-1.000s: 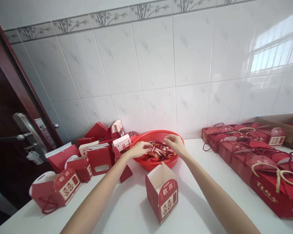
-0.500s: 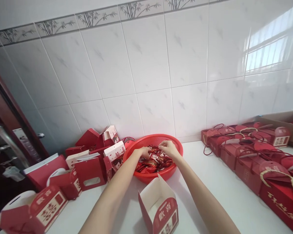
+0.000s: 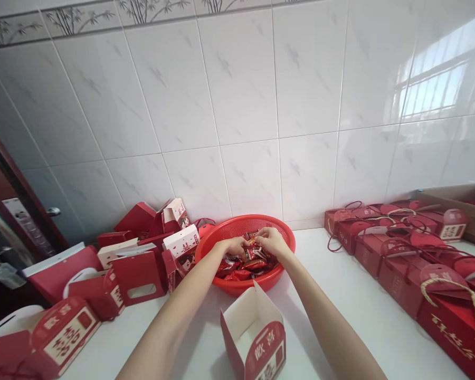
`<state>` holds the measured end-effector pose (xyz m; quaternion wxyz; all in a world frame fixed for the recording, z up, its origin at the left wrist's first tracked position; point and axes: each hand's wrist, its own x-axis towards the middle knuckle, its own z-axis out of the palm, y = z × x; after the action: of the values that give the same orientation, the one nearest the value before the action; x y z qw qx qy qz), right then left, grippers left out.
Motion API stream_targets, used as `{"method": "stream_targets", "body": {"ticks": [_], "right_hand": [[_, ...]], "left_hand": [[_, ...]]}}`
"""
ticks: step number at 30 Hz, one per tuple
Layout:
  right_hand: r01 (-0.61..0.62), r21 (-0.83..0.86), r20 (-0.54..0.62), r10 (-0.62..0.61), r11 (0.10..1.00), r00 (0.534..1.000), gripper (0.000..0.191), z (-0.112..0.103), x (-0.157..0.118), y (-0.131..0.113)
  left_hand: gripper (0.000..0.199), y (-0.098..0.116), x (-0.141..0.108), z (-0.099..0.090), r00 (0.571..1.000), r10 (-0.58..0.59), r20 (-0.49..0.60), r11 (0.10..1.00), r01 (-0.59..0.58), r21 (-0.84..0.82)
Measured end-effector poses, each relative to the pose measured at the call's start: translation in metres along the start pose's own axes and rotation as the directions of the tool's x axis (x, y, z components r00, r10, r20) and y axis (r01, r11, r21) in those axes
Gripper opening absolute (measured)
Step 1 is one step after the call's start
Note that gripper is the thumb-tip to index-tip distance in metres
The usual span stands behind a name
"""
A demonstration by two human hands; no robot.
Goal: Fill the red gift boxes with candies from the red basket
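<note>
Both hands are inside a red plastic basket (image 3: 243, 287) with perforated sides, among red-wrapped candies (image 3: 237, 274). My left hand (image 3: 234, 247) has its fingers bent and closed on a wrapped candy at the middle of the pile. Close beside it, my right hand (image 3: 272, 241) pinches a shiny red wrapped candy (image 3: 254, 250) between thumb and fingers. The fingertips partly cover what they hold. An open red and white gift box (image 3: 257, 338) stands upright between my forearms, in front of the basket; the white inner walls show.
Several open red and white boxes (image 3: 142, 277) crowd the left side. Closed red boxes with cord handles (image 3: 404, 279) stand in rows on the right. A brown cardboard carton (image 3: 443, 198) sits behind them. The tiled wall (image 3: 249, 174) rises behind the white tabletop (image 3: 312, 269).
My two hands have drawn closer together over the candies, and the fingers have closed on them. The view has shifted slightly, so the boxes on the left appear further left.
</note>
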<state>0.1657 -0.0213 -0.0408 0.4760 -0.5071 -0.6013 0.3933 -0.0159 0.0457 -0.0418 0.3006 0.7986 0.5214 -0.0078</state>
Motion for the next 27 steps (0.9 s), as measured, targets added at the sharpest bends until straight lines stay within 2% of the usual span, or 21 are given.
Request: {"method": "stream_targets", "body": {"ticks": [3,8,14,18,22,27], "right_hand": [[-0.019,-0.008,-0.019,0.019,1.000,1.000,0.010,-0.001,0.002,0.004],[-0.056,-0.007,0.024,0.056,0.998,0.998,0.032,-0.001,0.005,0.011],[-0.037,-0.002,0.100,0.037,0.999,0.994,0.019,0.003,0.007,0.014],[-0.033,0.037,0.109,0.029,0.999,0.994,0.014,0.001,0.004,0.011],[-0.059,0.110,0.089,0.049,0.992,0.995,0.007,0.000,-0.001,0.007],[-0.093,0.219,0.007,0.094,0.971,0.996,0.015,-0.005,-0.008,-0.003]], "left_hand": [[0.020,0.005,-0.004,-0.002,0.997,0.069,-0.015,0.993,-0.070,-0.092],[0.026,0.013,-0.010,-0.007,0.978,0.183,-0.100,0.947,-0.203,-0.251],[0.023,0.016,-0.013,-0.008,0.956,0.242,-0.164,0.892,-0.286,-0.350],[0.032,0.019,-0.014,-0.008,0.949,0.244,-0.198,0.867,-0.305,-0.393],[0.038,0.023,-0.016,-0.006,0.953,0.197,-0.228,0.851,-0.282,-0.443],[0.029,0.027,-0.020,-0.005,0.967,0.132,-0.220,0.827,-0.230,-0.514]]}}
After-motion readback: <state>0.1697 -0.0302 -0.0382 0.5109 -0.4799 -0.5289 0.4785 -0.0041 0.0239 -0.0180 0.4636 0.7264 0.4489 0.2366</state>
